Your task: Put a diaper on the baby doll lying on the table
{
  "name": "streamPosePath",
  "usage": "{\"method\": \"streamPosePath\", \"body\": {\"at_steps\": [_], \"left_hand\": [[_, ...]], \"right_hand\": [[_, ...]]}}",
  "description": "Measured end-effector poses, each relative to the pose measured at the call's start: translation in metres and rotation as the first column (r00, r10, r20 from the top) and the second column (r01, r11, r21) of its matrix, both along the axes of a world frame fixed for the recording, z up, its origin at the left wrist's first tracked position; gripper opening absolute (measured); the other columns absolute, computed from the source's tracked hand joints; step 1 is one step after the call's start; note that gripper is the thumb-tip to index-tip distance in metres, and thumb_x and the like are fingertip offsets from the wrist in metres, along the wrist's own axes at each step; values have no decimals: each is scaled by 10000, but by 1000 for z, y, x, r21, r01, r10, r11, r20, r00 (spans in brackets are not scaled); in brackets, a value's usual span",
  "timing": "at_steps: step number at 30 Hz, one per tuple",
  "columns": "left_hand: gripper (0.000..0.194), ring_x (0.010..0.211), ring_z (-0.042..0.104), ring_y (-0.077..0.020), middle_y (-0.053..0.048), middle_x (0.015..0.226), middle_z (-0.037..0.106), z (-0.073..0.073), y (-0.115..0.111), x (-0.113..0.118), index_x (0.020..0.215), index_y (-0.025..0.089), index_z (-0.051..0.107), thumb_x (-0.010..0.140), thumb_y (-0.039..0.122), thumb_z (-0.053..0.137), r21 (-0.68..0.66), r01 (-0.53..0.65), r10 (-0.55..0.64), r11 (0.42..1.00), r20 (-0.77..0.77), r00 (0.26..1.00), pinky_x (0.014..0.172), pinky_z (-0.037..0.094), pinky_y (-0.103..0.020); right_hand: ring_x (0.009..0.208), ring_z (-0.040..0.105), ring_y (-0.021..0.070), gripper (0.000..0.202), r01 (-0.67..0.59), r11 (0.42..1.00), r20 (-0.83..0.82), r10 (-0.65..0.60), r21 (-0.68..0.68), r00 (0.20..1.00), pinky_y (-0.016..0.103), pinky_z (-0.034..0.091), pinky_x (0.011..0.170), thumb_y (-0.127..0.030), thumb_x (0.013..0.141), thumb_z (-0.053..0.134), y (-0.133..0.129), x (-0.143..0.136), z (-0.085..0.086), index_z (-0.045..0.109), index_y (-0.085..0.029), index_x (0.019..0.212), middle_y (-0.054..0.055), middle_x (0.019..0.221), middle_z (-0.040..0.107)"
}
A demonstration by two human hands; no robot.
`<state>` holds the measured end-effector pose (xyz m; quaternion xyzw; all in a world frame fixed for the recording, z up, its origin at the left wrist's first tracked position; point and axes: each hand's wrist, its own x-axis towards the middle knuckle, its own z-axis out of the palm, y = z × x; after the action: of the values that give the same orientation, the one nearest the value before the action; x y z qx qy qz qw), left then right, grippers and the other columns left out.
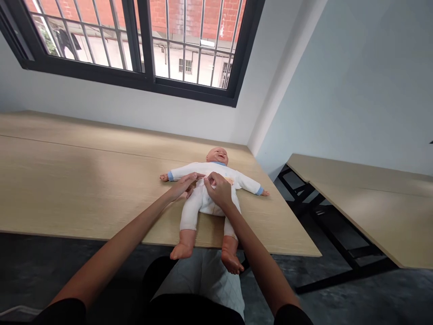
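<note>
A baby doll (218, 155) lies on its back on the light wood table, arms spread and bare feet past the front edge. It wears a white outfit (190, 213) with blue collar and cuffs. At the doll's waist, on the left side, my left hand (188, 184) has its fingertips pinched on the cloth. Close beside it, my right hand (218, 188) is bent over the belly, thumb and fingers closed on the same part of the outfit. The exact bit of cloth between the fingers is too small to make out.
The wooden table (67, 180) extends far to the left beneath a barred window (149, 85). A second table (365, 194) with black metal legs stands to the right, across a gap. A wall rises behind the doll.
</note>
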<state>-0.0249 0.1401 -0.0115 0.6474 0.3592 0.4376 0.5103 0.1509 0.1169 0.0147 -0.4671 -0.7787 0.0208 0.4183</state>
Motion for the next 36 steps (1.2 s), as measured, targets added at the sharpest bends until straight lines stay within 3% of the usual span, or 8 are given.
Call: {"method": "streamPosePath", "body": {"at_steps": [8,11,14,18,24,29,34,36], "left_hand": [[502,525,420,-108,-21,706,585,2,-9,2,1015,141,715,898,577,496,104,13,-9,994,-43,999,474,316,-225],[410,766,574,-176,-73,935,659,4,-13,4,989,151,735,908,496,528,184,19,-12,983,-43,999,675,453,-273],[357,1139,547,-240,-101,1170,628,4,-15,5,1049,174,733,944,418,494,364,41,-3,930,-106,994,1008,395,-351],[418,1215,518,-247,-100,1296,553,0,-16,2,1233,215,660,986,419,392,511,96,78,854,-309,948,1054,376,-374],[480,1081,584,-230,-86,1352,470,1,-20,-2,1290,255,614,1002,471,296,534,142,145,834,-459,876,942,458,-362],[468,1130,540,-241,-79,1323,412,4,-24,1,1324,309,583,989,503,321,522,154,143,839,-485,863,1005,427,-393],[488,987,577,-206,-75,1325,373,2,-23,0,1362,330,544,989,515,289,482,143,143,864,-508,849,969,456,-401],[489,1014,572,-212,-77,1327,363,1,-22,-1,1343,317,564,991,508,284,485,134,152,864,-505,850,987,445,-407]], "right_hand": [[743,511,218,190,250,964,114,-239,-91,964,317,359,723,-233,813,490,13,11,-7,388,-232,653,12,640,540],[752,507,225,160,226,965,76,-217,-132,973,324,380,743,-238,788,507,15,15,-10,398,-236,671,13,648,546],[786,517,221,71,167,977,-60,-177,-134,982,328,408,782,-198,751,511,13,18,-10,446,-227,744,21,715,573],[855,517,219,89,105,993,-238,-116,-61,964,347,418,834,-199,737,529,10,20,-8,508,-205,823,45,847,593],[745,522,162,201,200,980,-705,-154,-18,692,278,437,684,-400,835,558,12,26,-1,518,-205,855,22,842,577],[544,530,115,321,-40,991,-834,-83,-125,546,245,450,565,-538,854,535,13,26,-4,478,-223,843,-36,717,540],[601,643,157,394,-252,943,-681,38,-219,732,278,510,607,-601,832,555,11,17,-4,535,-208,811,4,746,625],[689,671,175,398,-272,942,-704,58,-197,708,293,529,657,-600,830,553,12,20,-2,550,-202,816,31,823,653]]}}
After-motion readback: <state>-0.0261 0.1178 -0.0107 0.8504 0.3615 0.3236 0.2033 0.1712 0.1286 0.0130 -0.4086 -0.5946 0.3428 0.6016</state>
